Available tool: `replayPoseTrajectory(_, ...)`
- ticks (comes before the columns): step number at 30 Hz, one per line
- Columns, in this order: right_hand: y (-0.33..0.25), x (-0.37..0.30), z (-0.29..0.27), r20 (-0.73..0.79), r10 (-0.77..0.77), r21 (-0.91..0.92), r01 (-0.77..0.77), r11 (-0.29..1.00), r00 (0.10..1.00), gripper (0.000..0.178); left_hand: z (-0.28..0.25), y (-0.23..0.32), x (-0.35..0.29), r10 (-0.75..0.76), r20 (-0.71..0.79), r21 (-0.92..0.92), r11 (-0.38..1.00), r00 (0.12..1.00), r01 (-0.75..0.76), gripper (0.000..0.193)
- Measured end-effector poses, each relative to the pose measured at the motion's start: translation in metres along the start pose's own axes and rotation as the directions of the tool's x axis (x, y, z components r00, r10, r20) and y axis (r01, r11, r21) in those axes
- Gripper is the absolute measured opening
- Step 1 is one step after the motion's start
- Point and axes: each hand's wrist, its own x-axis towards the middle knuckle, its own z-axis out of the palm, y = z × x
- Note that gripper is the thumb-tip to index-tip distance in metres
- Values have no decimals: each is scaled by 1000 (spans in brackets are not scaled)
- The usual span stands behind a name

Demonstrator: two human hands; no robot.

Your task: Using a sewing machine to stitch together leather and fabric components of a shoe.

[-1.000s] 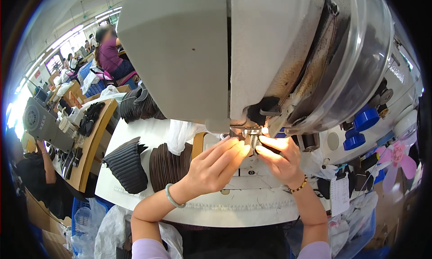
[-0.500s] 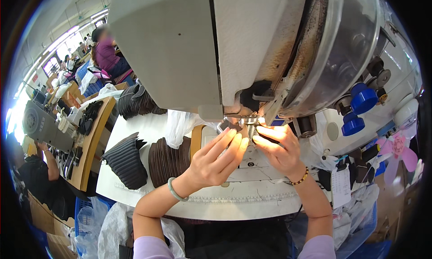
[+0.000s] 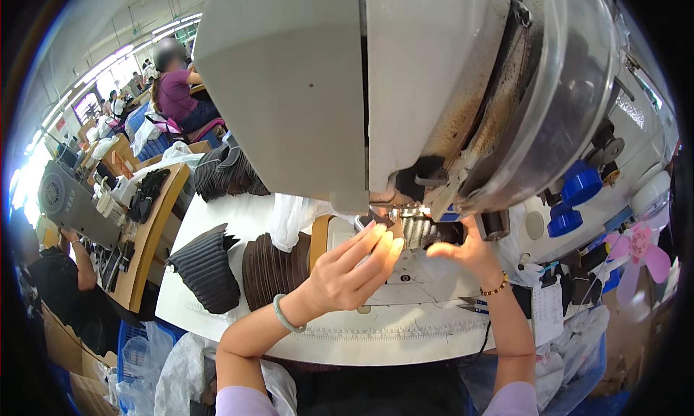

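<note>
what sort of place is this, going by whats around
Most likely a sewing workshop or small factory floor: a large industrial sewing machine fills the view, stacked dark brown pieces lie on its white table, and a person in a purple top sits further back.

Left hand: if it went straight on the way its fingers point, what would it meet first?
Probably the brightly lit metal part under the machine head, just up and right of the left hand. One view leaves the depth unclear.
</note>
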Motion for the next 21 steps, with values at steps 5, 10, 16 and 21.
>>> replayPoseTrajectory(5, 11, -4, 16, -73, 4, 141, 6, 990, 997, 50, 0, 0, 1, 12, 7, -4, 1000, 1000, -12, 32)
replayPoseTrajectory(10, 20, 0, 16, -130, -226, -40, 223, 974, 965, 44, 1, -1, 1, -6, -16, -15, 1000, 1000, 6, 32)
replayPoseTrajectory(16, 10, 0, 17, -113, -13, 196, 35, 980, 993, 39, -1, -6, 1, -144, 94, -117, 981, 985, 154, 32)
replayPoseTrajectory(21, 11, 0, 12, -102, -13, 122, 26, 992, 995, 40, -6, 1, 7, -157, 148, -45, 985, 976, 165, 29)
